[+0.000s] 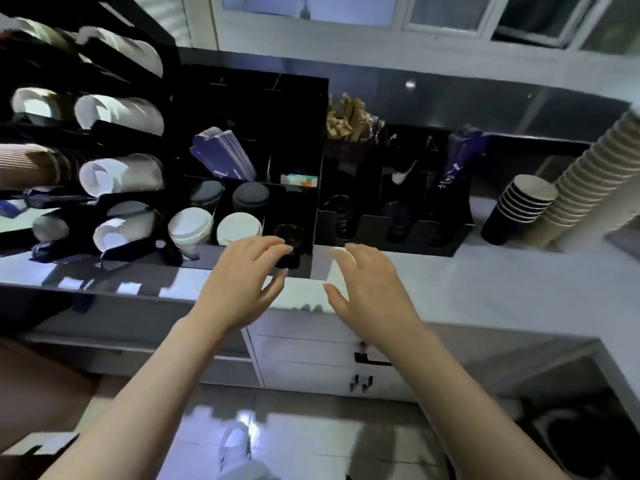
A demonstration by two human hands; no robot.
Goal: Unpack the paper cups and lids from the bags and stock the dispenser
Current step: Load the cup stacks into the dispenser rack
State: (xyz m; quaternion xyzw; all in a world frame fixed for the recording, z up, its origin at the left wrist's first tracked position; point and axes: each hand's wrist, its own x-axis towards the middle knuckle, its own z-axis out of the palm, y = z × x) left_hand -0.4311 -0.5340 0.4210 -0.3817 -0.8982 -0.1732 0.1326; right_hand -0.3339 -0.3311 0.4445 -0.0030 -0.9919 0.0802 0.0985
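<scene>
A black dispenser stands on the white counter. Its front slots hold stacks of white lids and grey lids. The right front slot holds black lids. My left hand hovers in front of that slot, fingers spread and holding nothing, its fingertips by the black lids. My right hand is beside it over the counter edge, fingers straight and empty. At the right stand a short stack of black cups and a long leaning stack of beige cups.
A black wall rack at the left holds horizontal stacks of white and brown cups. A low black organiser right of the dispenser holds stirrers, sachets and purple packets. Drawers sit under the counter. A dark bin stands at the lower right.
</scene>
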